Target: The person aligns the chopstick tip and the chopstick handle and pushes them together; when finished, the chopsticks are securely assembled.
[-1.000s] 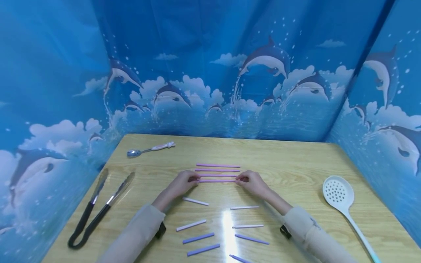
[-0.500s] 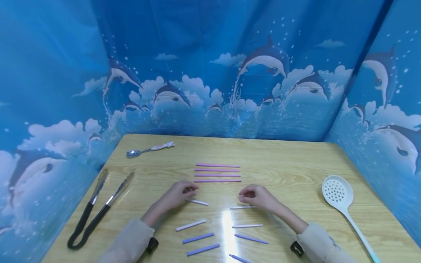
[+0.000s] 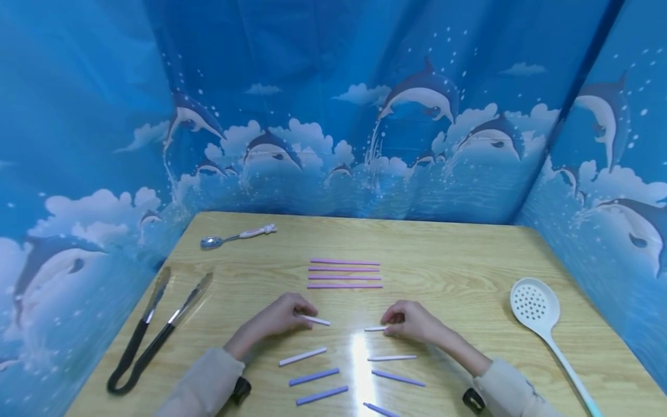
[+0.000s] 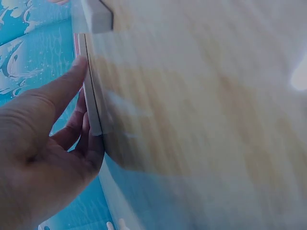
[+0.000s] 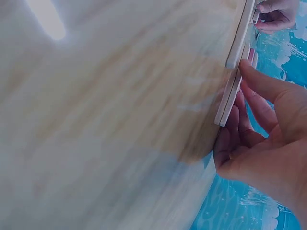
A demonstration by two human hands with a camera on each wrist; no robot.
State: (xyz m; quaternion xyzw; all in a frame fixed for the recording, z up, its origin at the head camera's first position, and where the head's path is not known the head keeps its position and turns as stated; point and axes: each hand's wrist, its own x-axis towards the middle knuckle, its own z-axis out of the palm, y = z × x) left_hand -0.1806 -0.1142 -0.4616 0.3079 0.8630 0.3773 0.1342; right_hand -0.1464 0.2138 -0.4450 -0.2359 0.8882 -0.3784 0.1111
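My left hand [image 3: 283, 314] grips the left end of a short white stick [image 3: 319, 321], with the thumb along its near side and fingers curled behind in the left wrist view. Across from it, my right hand [image 3: 411, 320] pinches another white stick [image 3: 374, 329] by its right part. In the right wrist view the thumb [image 5: 259, 80] lies on one side of that stick and the fingers are curled at the other. The held sticks' inner ends face each other with a gap between. Just beyond the hands, several long pinkish-purple sticks [image 3: 344, 286] lie in parallel rows.
Nearer the body lie a left white stick [image 3: 303, 357], a right white stick [image 3: 392, 358] and several blue-violet sticks [image 3: 314, 377]. Black-handled tongs [image 3: 151, 341] lie left, a spoon [image 3: 238, 236] back left, a white skimmer [image 3: 537, 307] right. A dolphin-print curtain [image 3: 333, 116] surrounds the wooden table [image 3: 458, 260].
Both hands have let go of the nearest long purple stick and moved back toward the body and slightly apart. Each now grips a short white stick that was lying loose.
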